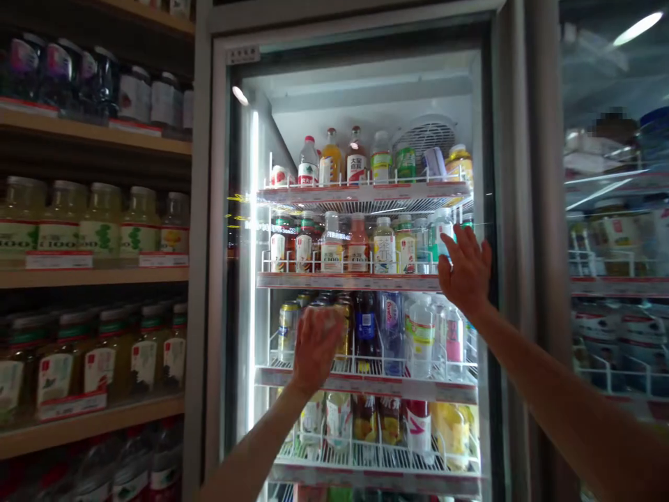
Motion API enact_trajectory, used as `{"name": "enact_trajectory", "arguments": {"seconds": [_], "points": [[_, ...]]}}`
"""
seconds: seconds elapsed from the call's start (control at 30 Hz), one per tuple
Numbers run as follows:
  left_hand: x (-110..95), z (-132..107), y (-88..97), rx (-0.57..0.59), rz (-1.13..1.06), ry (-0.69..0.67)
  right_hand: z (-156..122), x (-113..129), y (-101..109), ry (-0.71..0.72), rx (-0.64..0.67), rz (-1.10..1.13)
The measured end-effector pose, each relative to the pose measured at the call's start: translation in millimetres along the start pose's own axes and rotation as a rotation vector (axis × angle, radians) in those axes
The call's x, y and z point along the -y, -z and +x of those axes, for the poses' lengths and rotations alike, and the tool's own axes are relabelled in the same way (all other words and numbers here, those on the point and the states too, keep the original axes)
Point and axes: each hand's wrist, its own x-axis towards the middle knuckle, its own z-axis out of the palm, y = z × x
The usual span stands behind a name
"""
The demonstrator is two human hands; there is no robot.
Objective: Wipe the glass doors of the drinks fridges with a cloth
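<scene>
Stocked wooden shelves (99, 134) flanked the lit cooler (334, 104). From afar I saw an upright bottle (442, 222) on its second shelf, just up-left of the nearer, spread right hand (467, 270); the lower left hand (316, 345) looked curled, its hold unclear.

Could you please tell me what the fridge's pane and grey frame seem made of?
The pane looks like clear, glossy glass, given its bright light reflections, though plastic is possible. The grey frame looks like satin metal, perhaps painted, from its soft sheen.
</scene>
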Motion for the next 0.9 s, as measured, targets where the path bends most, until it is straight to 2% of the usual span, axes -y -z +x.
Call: {"name": "enact_trajectory", "arguments": {"seconds": [0.07, 0.1, 0.13, 0.23, 0.3, 0.33, 0.37, 0.43, 0.47, 0.5, 0.53, 0.63, 0.67, 0.7, 0.77, 0.83, 0.87, 0.9], "points": [[-8.1, -10.1, -0.6, 0.101, -0.031, -0.200, -0.1, -0.7, 0.1, -0.001, 0.004, 0.006], [-5.1, -13.1, 1.1, 0.110, -0.027, -0.224, -0.1, -1.1, 0.1, 0.001, 0.005, 0.005], [1.6, -14.7, 3.8, 0.082, -0.010, -0.182, 0.0, -1.3, 0.0, 0.004, 0.005, 0.002], [21.9, -13.9, 11.2, -0.100, 0.065, 0.151, 0.2, -1.2, -0.7, 0.004, 0.004, -0.013], [17.5, -14.1, 10.7, -0.160, 0.081, 0.273, 0.3, -1.0, -1.2, -0.001, 0.005, -0.018], [9.9, -15.1, 8.8, -0.141, 0.064, 0.240, 0.2, -1.0, -1.3, -0.003, 0.004, -0.018], [1.2, -16.4, 6.4, -0.093, 0.031, 0.144, 0.2, -1.1, -1.4, -0.005, 0.003, -0.018], [-9.7, -16.6, 2.6, 0.034, -0.045, -0.120, -0.1, -1.6, -1.5, -0.002, 0.006, -0.014], [-8.4, -13.8, 2.0, 0.076, -0.067, -0.212, -0.2, -1.8, -1.5, -0.001, 0.007, -0.012], [-2.2, -8.4, 2.3, 0.076, -0.065, -0.228, -0.2, -2.1, -1.5, 0.001, 0.006, -0.010], [7.5, -0.1, 3.3, 0.031, -0.038, -0.161, -0.3, -2.2, -1.6, 0.004, 0.003, -0.010], [34.0, 34.9, 4.3, -0.218, 0.076, 0.228, -0.3, -2.4, -2.2, 0.016, -0.010, -0.005], [34.9, 46.4, 2.6, -0.261, 0.091, 0.298, -0.4, -2.5, -2.4, 0.017, -0.013, -0.002], [30.7, 56.0, -0.2, -0.257, 0.088, 0.306, -0.5, -2.6, -2.7, 0.017, -0.013, 0.002], [13.2, 69.4, -7.3, -0.139, 0.044, 0.144, -0.8, -3.1, -3.1, 0.015, -0.012, 0.013], [-0.9, 78.1, -12.7, 0.003, -0.006, -0.114, -1.2, -3.6, -3.4, 0.015, -0.015, 0.022], [-2.1, 82.7, -13.5, 0.046, -0.016, -0.194, -1.3, -3.7, -3.5, 0.017, -0.017, 0.026], [1.2, 88.3, -13.0, 0.058, -0.012, -0.200, -1.4, -3.7, -3.5, 0.018, -0.022, 0.030]]}}
